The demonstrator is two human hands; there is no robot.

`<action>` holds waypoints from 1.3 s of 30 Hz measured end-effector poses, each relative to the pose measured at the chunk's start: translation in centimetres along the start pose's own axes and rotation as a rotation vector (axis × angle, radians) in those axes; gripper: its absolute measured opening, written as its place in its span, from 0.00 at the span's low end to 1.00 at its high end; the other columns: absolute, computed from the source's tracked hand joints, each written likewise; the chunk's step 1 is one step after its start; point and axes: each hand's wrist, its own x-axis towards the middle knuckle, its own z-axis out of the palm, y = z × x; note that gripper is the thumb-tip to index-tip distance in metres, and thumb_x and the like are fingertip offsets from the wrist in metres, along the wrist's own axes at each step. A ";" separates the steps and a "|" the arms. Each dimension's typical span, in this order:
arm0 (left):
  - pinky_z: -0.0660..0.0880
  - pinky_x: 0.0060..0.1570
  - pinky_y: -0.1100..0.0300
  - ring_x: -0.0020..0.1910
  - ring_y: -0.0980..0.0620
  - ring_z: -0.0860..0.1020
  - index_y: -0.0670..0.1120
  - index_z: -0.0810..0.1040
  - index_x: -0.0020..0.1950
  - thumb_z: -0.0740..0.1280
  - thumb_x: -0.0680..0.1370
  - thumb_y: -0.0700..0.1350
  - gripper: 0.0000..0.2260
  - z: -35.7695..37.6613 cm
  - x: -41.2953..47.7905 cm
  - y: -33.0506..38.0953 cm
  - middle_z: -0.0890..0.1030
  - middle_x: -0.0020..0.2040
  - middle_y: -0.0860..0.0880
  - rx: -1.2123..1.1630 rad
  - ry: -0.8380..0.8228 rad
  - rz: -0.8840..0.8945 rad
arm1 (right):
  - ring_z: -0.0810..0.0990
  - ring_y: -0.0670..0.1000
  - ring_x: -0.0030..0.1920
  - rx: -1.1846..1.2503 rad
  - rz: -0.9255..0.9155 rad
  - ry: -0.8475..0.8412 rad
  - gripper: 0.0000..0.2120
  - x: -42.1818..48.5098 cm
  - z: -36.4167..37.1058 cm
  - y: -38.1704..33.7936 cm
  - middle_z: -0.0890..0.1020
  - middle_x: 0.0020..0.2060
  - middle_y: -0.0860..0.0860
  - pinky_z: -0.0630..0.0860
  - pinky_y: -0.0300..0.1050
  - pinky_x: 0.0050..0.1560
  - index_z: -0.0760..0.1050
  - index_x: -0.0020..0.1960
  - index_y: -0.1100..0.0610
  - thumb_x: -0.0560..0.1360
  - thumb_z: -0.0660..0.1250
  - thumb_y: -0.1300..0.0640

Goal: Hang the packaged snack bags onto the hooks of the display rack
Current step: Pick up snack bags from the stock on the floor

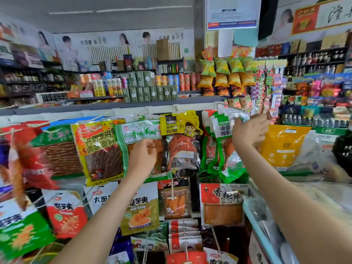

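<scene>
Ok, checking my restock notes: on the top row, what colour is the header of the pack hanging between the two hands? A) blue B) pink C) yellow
C: the yellow-headed pack hangs on the top row between the left hand and the right hand.

Single head-worn wide-angle view, facing forward, slightly down, near display rack (91,113).

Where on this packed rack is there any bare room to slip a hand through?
A dark gap runs between the clear bag of orange strips and the red-and-white bag. A pale patch shows between the yellow bag and the red bag below-left. Elsewhere bags overlap, tightest along the top row.
</scene>
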 end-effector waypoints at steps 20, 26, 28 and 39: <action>0.57 0.56 0.52 0.58 0.46 0.71 0.50 0.77 0.59 0.59 0.80 0.45 0.10 -8.7 7.5 -2.2 0.75 0.53 0.47 0.535 -0.038 0.306 | 0.55 0.60 0.72 -0.229 -0.826 -0.801 0.33 -16.6 9.7 -10.9 0.59 0.72 0.58 0.55 0.49 0.70 0.48 0.75 0.60 0.75 0.60 0.67; 0.60 0.52 0.54 0.52 0.46 0.73 0.50 0.79 0.55 0.59 0.79 0.41 0.11 -10.4 6.8 -1.2 0.75 0.50 0.48 0.318 -0.049 0.386 | 0.72 0.59 0.59 -0.148 -0.738 -0.705 0.19 -16.2 9.0 -11.5 0.72 0.60 0.60 0.69 0.48 0.56 0.67 0.65 0.63 0.74 0.64 0.64; 0.64 0.48 0.55 0.49 0.45 0.74 0.46 0.80 0.52 0.60 0.79 0.39 0.10 -11.3 6.4 -1.2 0.74 0.49 0.47 0.215 -0.053 0.383 | 0.71 0.57 0.52 -0.169 -0.770 -0.663 0.10 -16.4 8.5 -11.5 0.72 0.51 0.59 0.64 0.43 0.47 0.72 0.55 0.64 0.75 0.64 0.62; 0.66 0.43 0.65 0.48 0.54 0.75 0.42 0.82 0.49 0.62 0.77 0.37 0.09 -12.2 3.1 -0.8 0.81 0.49 0.49 0.036 -0.112 0.275 | 0.72 0.49 0.39 0.137 -0.683 -0.768 0.05 -16.9 5.0 -10.3 0.76 0.40 0.51 0.65 0.41 0.35 0.75 0.51 0.60 0.76 0.65 0.61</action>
